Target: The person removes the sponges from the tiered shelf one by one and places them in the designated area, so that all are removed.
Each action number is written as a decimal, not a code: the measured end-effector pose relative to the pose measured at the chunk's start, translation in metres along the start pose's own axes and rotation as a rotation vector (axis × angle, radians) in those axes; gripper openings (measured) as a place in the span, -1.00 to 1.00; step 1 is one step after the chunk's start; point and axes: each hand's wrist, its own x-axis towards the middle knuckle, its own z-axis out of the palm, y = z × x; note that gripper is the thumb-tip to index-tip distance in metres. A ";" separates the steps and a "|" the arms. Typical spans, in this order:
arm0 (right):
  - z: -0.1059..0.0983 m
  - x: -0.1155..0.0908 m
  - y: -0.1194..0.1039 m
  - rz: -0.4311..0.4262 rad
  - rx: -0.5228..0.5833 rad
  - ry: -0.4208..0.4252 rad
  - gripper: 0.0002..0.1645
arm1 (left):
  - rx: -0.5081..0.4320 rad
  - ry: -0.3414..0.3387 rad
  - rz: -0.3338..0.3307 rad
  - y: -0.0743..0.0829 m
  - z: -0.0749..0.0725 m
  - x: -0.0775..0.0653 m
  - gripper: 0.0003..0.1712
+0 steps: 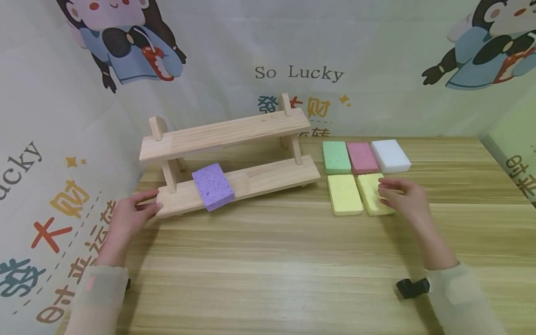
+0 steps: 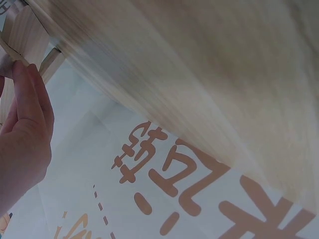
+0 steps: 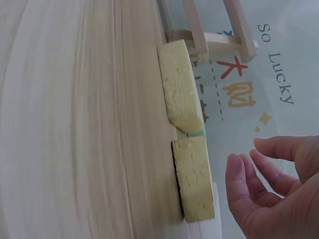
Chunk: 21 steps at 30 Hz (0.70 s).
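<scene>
A two-tier wooden rack stands at the back left. My left hand pinches the left end of its lower shelf; the left wrist view shows the thumb and fingertips at the board's end. A speckled purple sponge lies slantwise on that shelf, its front end jutting past the edge. At the right, my right hand hovers over the right yellow sponge, fingers loosely bent and holding nothing. In the right wrist view, a gap shows between this hand and the sponge. Just left lies another yellow sponge.
Behind the yellow sponges, a green sponge, a pink sponge and a white sponge lie in a row. The wooden table meets a printed cloth backdrop at the back and left.
</scene>
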 end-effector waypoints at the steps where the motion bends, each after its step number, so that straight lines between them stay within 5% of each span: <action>1: 0.003 0.001 -0.001 -0.001 -0.002 -0.003 -0.57 | 0.000 0.000 0.000 0.000 0.000 0.000 -0.42; 21: 0.057 0.007 -0.027 -0.047 -0.031 -0.060 -0.52 | -0.015 -0.012 0.019 -0.004 -0.001 0.001 -0.40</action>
